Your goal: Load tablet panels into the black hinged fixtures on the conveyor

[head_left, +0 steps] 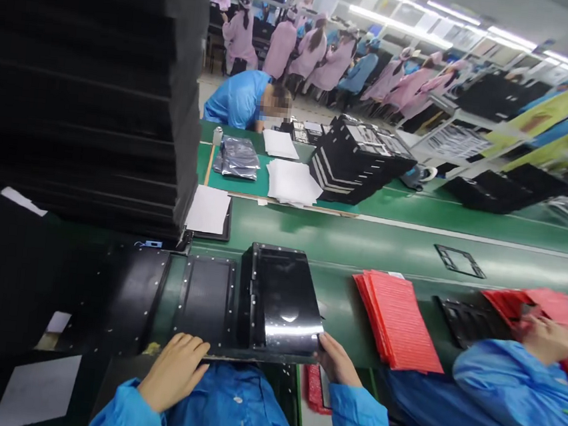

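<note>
Left hand (176, 369) flat, fingers loose, resting on near edge of tray (205, 299), gripping nothing. Right hand (336, 361) pinches near-right corner of glossy panel (283, 300), which sits on the tray stack at belt (411, 245) edge. Right of it: red sheets (397, 318), then a co-worker's hand (548, 339). Left: tall black stack (90, 87). Far: white sheets (292, 181), more trays (357, 160).

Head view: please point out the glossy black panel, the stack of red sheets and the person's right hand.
Glossy black panel (285, 300), head view, middle of its shiny face.
Stack of red sheets (397, 318), head view, centre of the top sheet.
Right hand (336, 361), head view, back of the hand.
</note>
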Tool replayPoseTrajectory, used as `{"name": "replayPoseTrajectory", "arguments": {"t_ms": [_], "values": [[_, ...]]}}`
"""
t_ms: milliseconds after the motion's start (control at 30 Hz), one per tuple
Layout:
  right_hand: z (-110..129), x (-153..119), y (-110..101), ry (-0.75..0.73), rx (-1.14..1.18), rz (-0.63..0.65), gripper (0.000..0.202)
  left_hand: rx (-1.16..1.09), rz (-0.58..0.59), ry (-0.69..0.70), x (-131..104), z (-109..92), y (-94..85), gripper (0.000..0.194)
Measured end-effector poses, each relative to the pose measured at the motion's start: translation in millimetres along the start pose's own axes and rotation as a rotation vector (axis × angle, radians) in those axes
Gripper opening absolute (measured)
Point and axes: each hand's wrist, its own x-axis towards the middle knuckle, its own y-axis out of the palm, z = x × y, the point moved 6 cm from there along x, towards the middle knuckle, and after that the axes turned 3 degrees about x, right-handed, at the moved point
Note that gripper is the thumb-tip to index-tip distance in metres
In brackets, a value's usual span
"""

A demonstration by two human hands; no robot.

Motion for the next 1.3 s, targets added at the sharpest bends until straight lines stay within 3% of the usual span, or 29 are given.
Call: {"name": "replayPoseTrajectory", "arguments": {"t_ms": [100, 200, 300, 367, 467, 600, 667, 733, 833, 933, 1000, 1067, 1200, 1300], "values": [[-5, 4, 1, -0.016, -0.184, -0.052, 0.045, -0.012, 0.041, -0.053, -19, 17, 1.6, 0.027], [4, 10, -2, -0.160, -0.553, -0.039, 0.045, -0.017, 0.070, -0.088, -31, 22, 4.0, 0.027], [20, 18, -5, -0.371, -0.882, -0.091, 0.042, -0.056, 0.061, -0.061, -27, 16, 7.3, 0.026], [26, 21, -5, -0.501, -0.934, -0.143, 0.037, -0.120, 0.024, -0.009, -12, 7, 12.0, 0.029], [17, 21, -5, -0.590, -0.745, -0.218, 0.036, -0.290, -0.039, 0.021, 30, -6, 28.0, 0.046], [-28, 20, -16, -0.416, -0.326, -0.355, 0.059, -0.572, -0.040, -0.094, 91, -20, 68.7, 0.072], [-48, 21, -21, -0.349, -0.159, -0.332, 0.062, -0.660, -0.074, -0.161, 108, -25, 88.3, 0.073], [-63, 25, -24, -0.301, -0.039, -0.217, 0.063, -0.680, -0.101, -0.235, 112, -26, 106.4, 0.070], [-76, 29, -25, -0.231, 0.050, 0.007, 0.066, -0.638, -0.144, -0.325, 100, -21, 127.5, 0.065], [-77, 28, -28, -0.292, 0.008, 0.085, 0.065, -0.582, -0.217, -0.328, 82, -19, 133.6, 0.065], [-70, 30, -28, -0.354, -0.067, 0.093, 0.064, -0.574, -0.221, -0.366, 80, -17, 130.0, 0.065], [-57, 42, -22, -0.376, -0.127, 0.154, 0.067, -0.594, -0.233, -0.447, 96, -12, 116.0, 0.065], [-1, 101, 8, -0.391, -0.215, 0.312, 0.073, -0.669, -0.382, -0.560, 173, 8, 50.4, 0.059], [50, 152, 35, -0.423, -0.247, 0.319, 0.066, -0.687, -0.489, -0.636, 227, 19, 3.2, 0.056]]}}
